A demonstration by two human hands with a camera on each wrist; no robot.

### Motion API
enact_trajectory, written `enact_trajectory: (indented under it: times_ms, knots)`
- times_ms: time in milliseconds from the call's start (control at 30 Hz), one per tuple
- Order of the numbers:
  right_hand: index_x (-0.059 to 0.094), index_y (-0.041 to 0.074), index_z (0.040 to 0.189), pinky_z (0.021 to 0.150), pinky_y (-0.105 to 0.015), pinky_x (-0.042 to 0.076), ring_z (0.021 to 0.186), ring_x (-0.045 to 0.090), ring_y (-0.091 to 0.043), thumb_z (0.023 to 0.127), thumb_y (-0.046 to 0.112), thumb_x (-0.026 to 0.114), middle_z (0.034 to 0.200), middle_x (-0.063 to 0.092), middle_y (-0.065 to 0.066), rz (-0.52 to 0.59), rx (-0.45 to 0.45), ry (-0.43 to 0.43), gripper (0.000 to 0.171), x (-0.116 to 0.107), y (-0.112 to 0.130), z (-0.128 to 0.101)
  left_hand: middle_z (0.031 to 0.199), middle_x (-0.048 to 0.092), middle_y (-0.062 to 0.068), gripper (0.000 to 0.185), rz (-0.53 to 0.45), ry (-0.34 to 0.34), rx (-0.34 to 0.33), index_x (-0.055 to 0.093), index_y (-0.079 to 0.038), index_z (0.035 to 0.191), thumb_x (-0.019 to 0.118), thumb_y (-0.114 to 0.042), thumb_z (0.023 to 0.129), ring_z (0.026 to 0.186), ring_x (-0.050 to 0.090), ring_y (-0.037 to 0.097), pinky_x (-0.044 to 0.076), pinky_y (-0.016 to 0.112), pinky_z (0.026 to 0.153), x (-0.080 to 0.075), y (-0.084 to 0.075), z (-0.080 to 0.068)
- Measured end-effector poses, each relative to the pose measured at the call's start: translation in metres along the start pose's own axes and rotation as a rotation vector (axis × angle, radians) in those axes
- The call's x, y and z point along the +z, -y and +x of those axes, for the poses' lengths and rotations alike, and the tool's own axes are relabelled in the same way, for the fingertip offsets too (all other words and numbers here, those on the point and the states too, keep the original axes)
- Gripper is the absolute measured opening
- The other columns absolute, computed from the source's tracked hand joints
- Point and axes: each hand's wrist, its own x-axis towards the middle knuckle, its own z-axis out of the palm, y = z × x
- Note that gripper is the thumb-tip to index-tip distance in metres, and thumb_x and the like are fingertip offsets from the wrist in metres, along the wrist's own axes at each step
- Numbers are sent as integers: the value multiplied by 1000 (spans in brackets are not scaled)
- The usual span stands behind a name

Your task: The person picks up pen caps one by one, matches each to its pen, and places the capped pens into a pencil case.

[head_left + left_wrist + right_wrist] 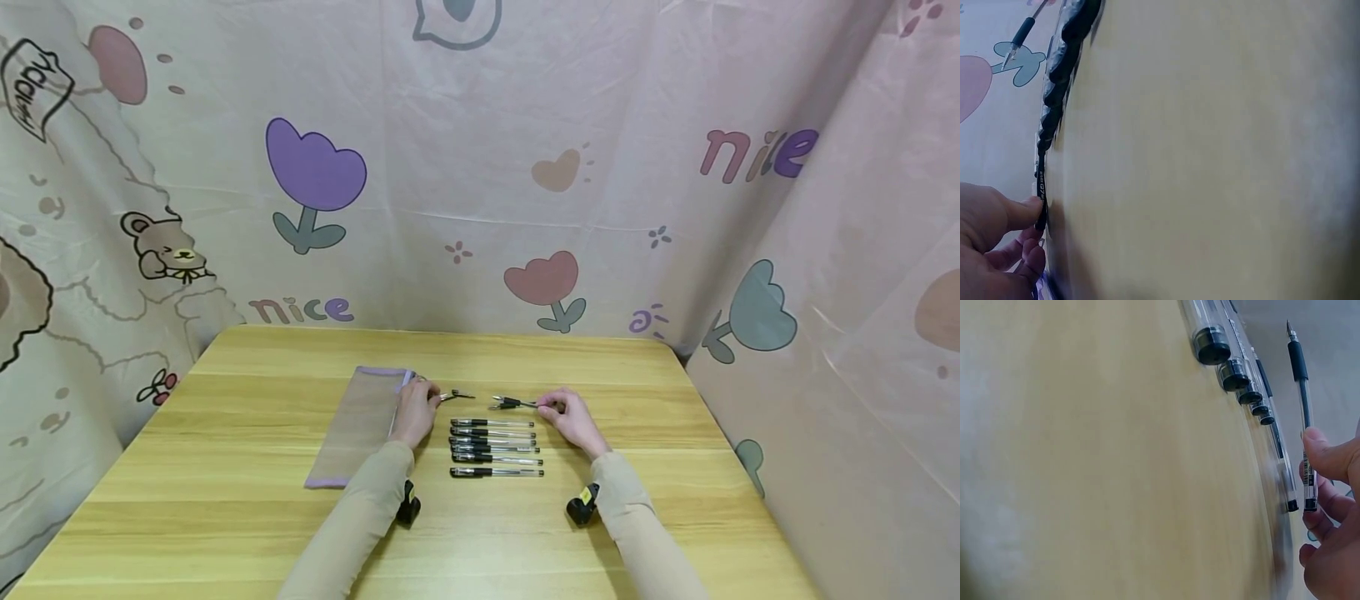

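Note:
My left hand (417,410) is at the right edge of a mesh pouch (351,425) with lilac trim. Its thumb and fingers pinch a black pen cap (1041,187) with white print. Across from it, my right hand (567,414) grips the rear of a clear-barrelled gel pen (1304,394) between thumb and fingers. This pen is uncapped, its metal tip and black grip pointing toward the left hand. Close beside it in the right wrist view lies another clear pen (1287,481). Nearer the body, several capped black pens (491,457) lie side by side, caps to the left.
The wooden table (225,417) meets a printed curtain (450,167) along its back edge and at both sides. A black wrist camera (582,505) sits below the right hand, another (408,505) below the left.

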Motion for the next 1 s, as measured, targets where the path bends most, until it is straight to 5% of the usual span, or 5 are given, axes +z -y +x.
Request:
enact_trajectory:
  times_ms: [533,1000]
  knots:
    - [72,0,105,67,-19,44,79,53,-13,94,3,66,93,68,-12,67,8,18,13,1,8,-1,97,67,16,8,-18,54,-44,70,1,101,66,-1,94,93,62,30,54,44,83,-3,0,-3]
    - [72,0,104,66,-19,42,77,50,-13,94,3,65,87,64,-10,64,-21,-5,13,0,17,-5,98,68,16,17,-234,51,-56,69,4,111,61,0,96,89,62,25,53,36,80,-11,-8,-10]
